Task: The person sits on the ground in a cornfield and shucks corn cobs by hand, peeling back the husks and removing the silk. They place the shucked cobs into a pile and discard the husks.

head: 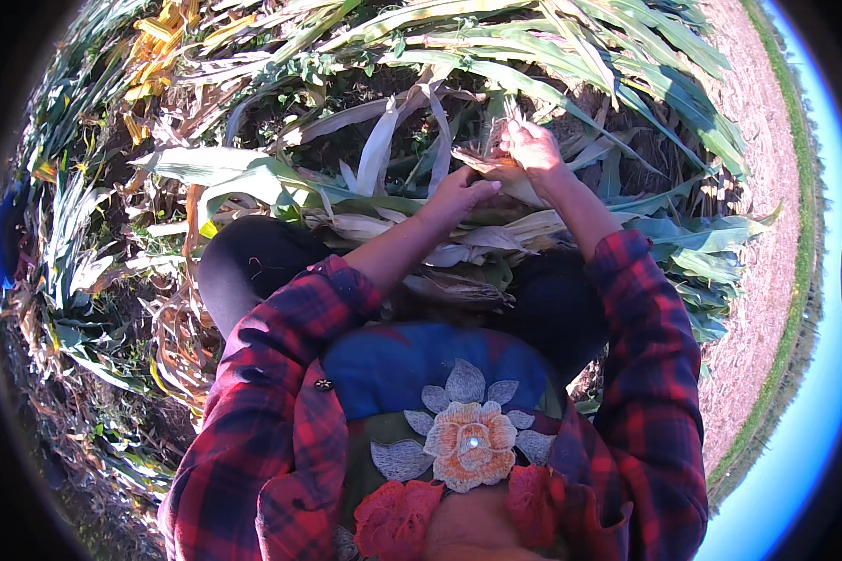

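Observation:
A corn ear in pale, dry husk (pixel 520 188) lies between my hands, above my lap. My left hand (pixel 458 196) grips it from the left, thumb extended along the husk. At its upper end, my right hand (pixel 533 146) has its fingers closed on the husk tip and dry silk. Some yellow shows at the opened husk, but most of the kernels are hidden. Other husk-covered ears (pixel 488 238) and cut corn stalks with long leaves (pixel 365 200) lie just below my hands, across my knees.
Husked yellow corn ears (pixel 158 49) are heaped at the upper left. Leafy corn stalks (pixel 568 56) spread across the ground ahead, with dry husks (pixel 182 343) at my left. My bent knee (pixel 259 270) bounds the lap. A bare field (pixel 751 280) stretches along the right.

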{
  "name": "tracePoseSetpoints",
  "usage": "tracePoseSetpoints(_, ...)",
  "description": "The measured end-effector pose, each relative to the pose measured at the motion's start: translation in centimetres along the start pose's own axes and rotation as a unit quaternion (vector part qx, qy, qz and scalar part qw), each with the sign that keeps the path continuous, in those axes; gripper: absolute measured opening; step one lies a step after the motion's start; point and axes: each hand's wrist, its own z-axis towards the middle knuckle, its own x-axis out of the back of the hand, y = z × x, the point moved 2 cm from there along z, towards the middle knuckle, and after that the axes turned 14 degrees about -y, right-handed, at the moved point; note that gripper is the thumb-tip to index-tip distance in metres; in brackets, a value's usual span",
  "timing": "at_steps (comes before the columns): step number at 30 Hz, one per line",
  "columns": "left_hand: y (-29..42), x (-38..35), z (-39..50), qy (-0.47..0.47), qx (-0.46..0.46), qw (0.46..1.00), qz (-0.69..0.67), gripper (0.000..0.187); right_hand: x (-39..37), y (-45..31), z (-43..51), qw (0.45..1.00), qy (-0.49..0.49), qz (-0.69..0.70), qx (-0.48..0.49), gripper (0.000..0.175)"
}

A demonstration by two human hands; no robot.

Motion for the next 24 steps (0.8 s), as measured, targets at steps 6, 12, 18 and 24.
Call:
tracePoseSetpoints(6, -0.2, -0.8, 0.2, 0.099, 0.05, 0.994, -0.013, 0.054, -0.1, -0.8, -2.1, 0.98, -0.098, 0.173, 0.026, 0.022)
tracePoseSetpoints(12, -2.7, 3.8, 1.0, 0.195, 0.155, 0.968, 0.012, 0.048, 4.4, -0.3, -2.8, 0.969, -0.041, -0.243, 0.027, 0.023)
tracePoseSetpoints(18, -3.6, 6.1, 0.3, 0.204, 0.178, 0.962, 0.032, 0.049, 15.1, 1.6, -9.6, 0.953, 0.176, -0.244, -0.044, 0.037)
tracePoseSetpoints(24, -3.3, 4.1, 1.1, 0.158, 0.09, 0.983, 0.012, 0.047, 20.9, 12.3, -15.3, 0.942, 0.306, 0.053, -0.128, 0.031)
